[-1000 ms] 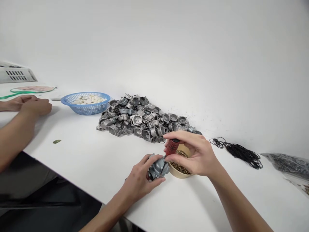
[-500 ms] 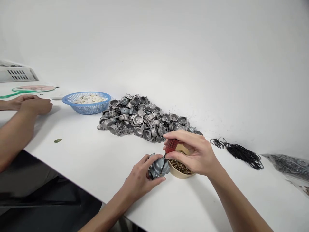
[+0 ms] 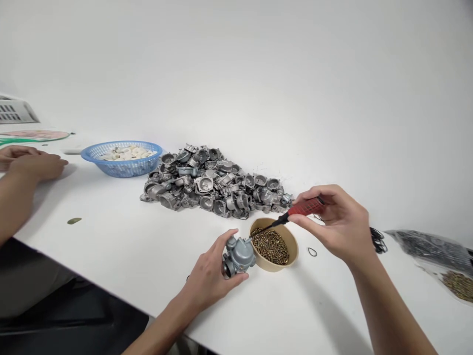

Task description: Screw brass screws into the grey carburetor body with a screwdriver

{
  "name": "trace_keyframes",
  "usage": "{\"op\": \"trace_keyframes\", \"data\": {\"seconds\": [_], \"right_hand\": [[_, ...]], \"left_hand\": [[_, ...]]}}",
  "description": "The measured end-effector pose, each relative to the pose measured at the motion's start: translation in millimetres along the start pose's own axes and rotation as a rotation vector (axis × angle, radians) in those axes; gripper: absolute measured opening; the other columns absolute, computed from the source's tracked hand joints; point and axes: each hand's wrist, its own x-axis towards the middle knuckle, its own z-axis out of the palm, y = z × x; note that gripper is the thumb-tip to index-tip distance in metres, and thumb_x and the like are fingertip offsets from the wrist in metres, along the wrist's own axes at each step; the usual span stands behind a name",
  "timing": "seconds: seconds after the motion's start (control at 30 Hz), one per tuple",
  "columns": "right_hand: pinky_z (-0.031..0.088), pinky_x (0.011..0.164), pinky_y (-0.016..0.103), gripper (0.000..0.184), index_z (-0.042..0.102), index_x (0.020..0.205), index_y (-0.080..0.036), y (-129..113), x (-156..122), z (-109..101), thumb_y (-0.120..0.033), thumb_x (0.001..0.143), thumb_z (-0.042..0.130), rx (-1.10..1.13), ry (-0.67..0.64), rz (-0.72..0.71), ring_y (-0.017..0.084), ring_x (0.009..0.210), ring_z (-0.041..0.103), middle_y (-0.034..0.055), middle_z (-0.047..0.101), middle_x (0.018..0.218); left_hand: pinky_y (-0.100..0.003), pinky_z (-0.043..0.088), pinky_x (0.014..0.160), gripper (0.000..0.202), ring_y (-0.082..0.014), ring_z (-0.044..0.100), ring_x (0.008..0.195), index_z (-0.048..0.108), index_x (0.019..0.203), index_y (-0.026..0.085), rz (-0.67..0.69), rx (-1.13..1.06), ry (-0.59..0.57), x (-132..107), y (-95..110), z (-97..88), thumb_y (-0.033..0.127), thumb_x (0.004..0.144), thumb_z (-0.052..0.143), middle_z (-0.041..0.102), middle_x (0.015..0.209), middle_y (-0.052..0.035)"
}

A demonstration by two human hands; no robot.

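Observation:
My left hand (image 3: 210,273) grips a grey metal carburetor (image 3: 242,255) just above the white table. In my right hand (image 3: 342,227) is a screwdriver (image 3: 305,207) with a red handle, held at a slant. Its dark shaft points down and left over a round tan bowl (image 3: 293,244) full of brass-coloured screws (image 3: 271,246). The tip is near the bowl's left rim, close to the carburetor's upper edge; whether it touches anything I cannot tell. The bowl stands right beside the carburetor.
Behind lies a heap of metal carburetor parts (image 3: 207,185). A blue basket (image 3: 125,165) of white pieces stands left, near another person's hands (image 3: 33,165). A black rubber ring (image 3: 312,252), black cords (image 3: 377,240) and plastic bags (image 3: 432,246) lie right. The table edge (image 3: 111,293) is nearby.
My right hand has moved right, tilting the screwdriver from steep on the carburetor to a slant over the screw bowl. My left hand still holds the carburetor. The view has shifted slightly right.

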Motion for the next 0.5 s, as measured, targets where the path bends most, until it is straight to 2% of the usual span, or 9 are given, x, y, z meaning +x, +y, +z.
{"op": "trace_keyframes", "data": {"seconds": [0.1,0.2,0.3,0.4,0.5], "right_hand": [[0.067,0.078,0.033,0.026,0.061,0.092,-0.024,25.2,-27.9,-6.3,-0.028,0.085,0.086,-0.126,0.032,0.111,0.019,0.081,0.079,0.0025,0.074,0.094],[0.064,0.066,0.029,0.028,0.055,0.08,-0.024,54.2,-64.6,0.5,-0.03,0.09,0.08,-0.25,0.061,0.122,0.02,0.081,0.077,0.0035,0.07,0.088],[0.055,0.055,0.028,0.03,0.052,0.074,-0.024,75.5,-93.3,10.9,-0.029,0.094,0.074,-0.341,0.082,0.11,0.018,0.072,0.071,0.0045,0.068,0.087],[0.053,0.054,0.029,0.019,0.06,0.081,-0.023,84.2,-104.6,18.1,-0.028,0.097,0.069,-0.383,0.004,0.136,0.016,0.064,0.063,0.0041,0.067,0.088],[0.06,0.067,0.033,0.004,0.067,0.094,-0.024,83.9,-104.2,22.1,-0.024,0.097,0.066,-0.437,-0.031,0.139,0.019,0.075,0.069,0.0053,0.069,0.095]], "left_hand": [[-0.037,0.051,0.077,0.085,-0.0217,0.063,0.075,0.028,0.157,0.035,-0.019,0.008,0.01,-1.2,-3.5,1.2,0.029,0.084,0.073,0.065,0.113,-0.0048],[-0.035,0.049,0.074,0.075,-0.0199,0.058,0.07,0.032,0.155,0.031,0.003,0.003,0.002,-0.2,-6.0,0.2,0.028,0.087,0.065,0.064,0.101,-0.0031],[-0.032,0.047,0.07,0.074,-0.0167,0.055,0.066,0.032,0.155,0.031,0.032,-0.018,-0.026,2.5,-7.1,-3.6,0.026,0.087,0.061,0.064,0.105,-0.0035],[-0.03,0.047,0.07,0.079,-0.0144,0.055,0.066,0.029,0.156,0.035,0.048,-0.051,-0.051,4.6,-7.7,-7.4,0.021,0.085,0.059,0.065,0.115,-0.0032],[-0.03,0.048,0.071,0.082,-0.0146,0.054,0.068,0.025,0.156,0.037,0.058,-0.059,-0.062,4.9,-8.9,-8.5,0.017,0.083,0.057,0.065,0.121,-0.0028]]}}
